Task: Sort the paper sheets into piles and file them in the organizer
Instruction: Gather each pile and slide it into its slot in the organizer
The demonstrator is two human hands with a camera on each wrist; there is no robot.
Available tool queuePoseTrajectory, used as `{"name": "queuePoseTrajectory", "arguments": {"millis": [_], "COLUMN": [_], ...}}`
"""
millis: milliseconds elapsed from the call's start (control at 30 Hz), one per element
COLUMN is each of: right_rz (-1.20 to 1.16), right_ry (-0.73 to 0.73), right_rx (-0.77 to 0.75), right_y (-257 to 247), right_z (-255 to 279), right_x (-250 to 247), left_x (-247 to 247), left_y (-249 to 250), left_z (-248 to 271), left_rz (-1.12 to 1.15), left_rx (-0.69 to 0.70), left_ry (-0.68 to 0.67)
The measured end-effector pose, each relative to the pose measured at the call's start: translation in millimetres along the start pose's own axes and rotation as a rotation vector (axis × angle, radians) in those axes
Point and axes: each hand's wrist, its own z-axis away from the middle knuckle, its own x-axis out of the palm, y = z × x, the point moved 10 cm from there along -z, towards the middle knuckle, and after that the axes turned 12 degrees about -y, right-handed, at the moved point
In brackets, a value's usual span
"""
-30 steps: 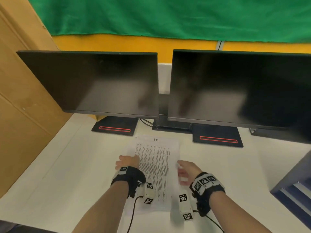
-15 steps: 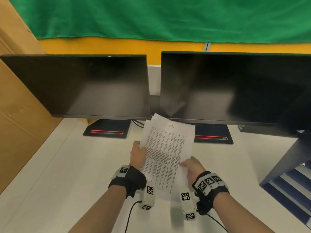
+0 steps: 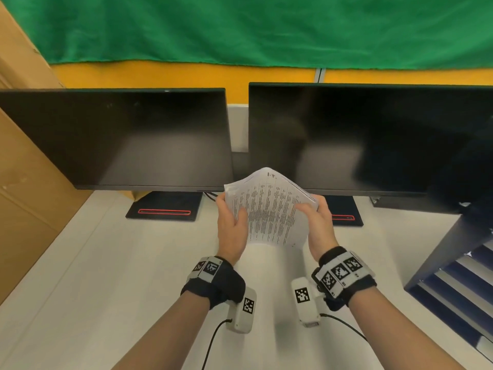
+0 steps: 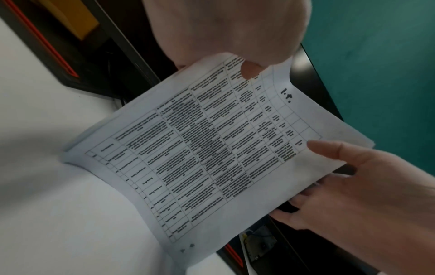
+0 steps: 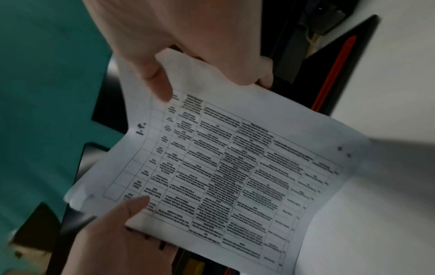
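Observation:
A stack of white paper sheets (image 3: 269,212) printed with a dense table is held up above the desk, bowed towards me, its lower edge hanging free. My left hand (image 3: 230,222) grips the stack's left edge, thumb on the printed face. My right hand (image 3: 314,217) grips the right edge the same way. In the left wrist view the paper stack (image 4: 212,158) has "1.t." handwritten at its top, and the right hand (image 4: 353,186) pinches it. The right wrist view shows the stack (image 5: 223,176) with the left hand (image 5: 122,223) at its far edge. The dark blue organizer (image 3: 458,284) stands at the right.
Two dark monitors (image 3: 120,137) (image 3: 373,137) stand side by side at the back of the white desk (image 3: 93,276), their black bases with red stripes (image 3: 164,211) behind the paper. A brown cardboard wall (image 3: 24,182) lines the left side.
The stack lay flat on the desk a second ago. Both hands took its side edges and raised it off the desk towards the monitors, bending it.

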Motion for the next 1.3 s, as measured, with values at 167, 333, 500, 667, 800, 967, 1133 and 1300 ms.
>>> {"name": "queuePoseTrajectory", "arguments": {"millis": [167,333,500,667,800,967,1133,1300], "right_rz": [0.384,0.835,0.785,0.504,0.151,0.043,0.092,0.143], "right_ry": [0.089,0.002,0.056,0.1,0.183,0.33,0.65,0.911], "right_rx": [-0.235,-0.362,-0.368,-0.281,-0.057,0.067,0.293,0.499], "right_y": [-43.3,-61.4,-64.8,-60.5,-23.1,8.7,83.2,131.9], "right_z": [10.3,16.2,18.6,26.2,32.2,68.4,144.8,246.1], "right_x": [0.2,15.7,3.3,-11.8,-47.8,-109.4,-204.8,-277.1], "left_x": [-6.3,-9.7,-4.3,4.7,32.3,94.9,195.4,278.4], "left_y": [-2.3,-2.5,-16.9,-44.9,-31.0,-5.1,-34.8,-58.1], "left_z": [-8.4,-14.2,-17.3,-18.9,-19.1,-6.9,39.5,111.7], "left_rz": [-0.001,-0.048,-0.035,0.002,-0.035,-0.215,-0.423,-0.363], "left_rx": [-0.034,-0.054,-0.115,-0.211,-0.173,-0.089,-0.168,-0.302], "left_ry": [0.037,0.049,0.011,-0.03,-0.097,-0.271,-0.704,-1.127]}}
